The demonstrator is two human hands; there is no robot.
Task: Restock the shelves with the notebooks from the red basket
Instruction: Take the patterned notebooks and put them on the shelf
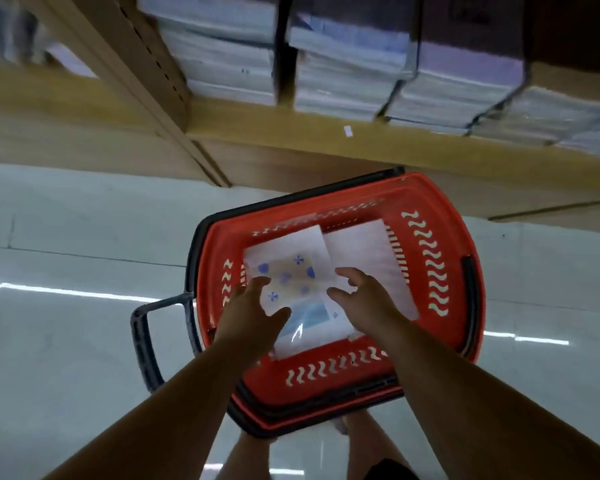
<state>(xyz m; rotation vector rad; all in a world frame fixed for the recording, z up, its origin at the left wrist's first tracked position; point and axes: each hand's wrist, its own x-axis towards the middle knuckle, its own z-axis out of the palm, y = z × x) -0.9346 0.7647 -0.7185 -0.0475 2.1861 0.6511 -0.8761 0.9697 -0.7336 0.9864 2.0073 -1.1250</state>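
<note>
The red basket (440,271) stands on the floor below me, in front of the shelf. Inside lies a white notebook with blue flower prints (288,268), wrapped in clear plastic, and beside it on the right a plain white notebook (364,251). My left hand (253,317) hovers over the left edge of the printed notebook, fingers spread. My right hand (364,299) is over its right edge, fingers curled and apart. Neither hand grips anything. The wooden shelf (291,123) above holds stacks of wrapped notebooks (343,81).
A dark grey handle (146,344) lies folded out to the basket's left. A wooden upright (146,64) divides the shelving at upper left. Glossy pale floor tiles (66,341) surround the basket. My legs and feet show under the basket's near edge.
</note>
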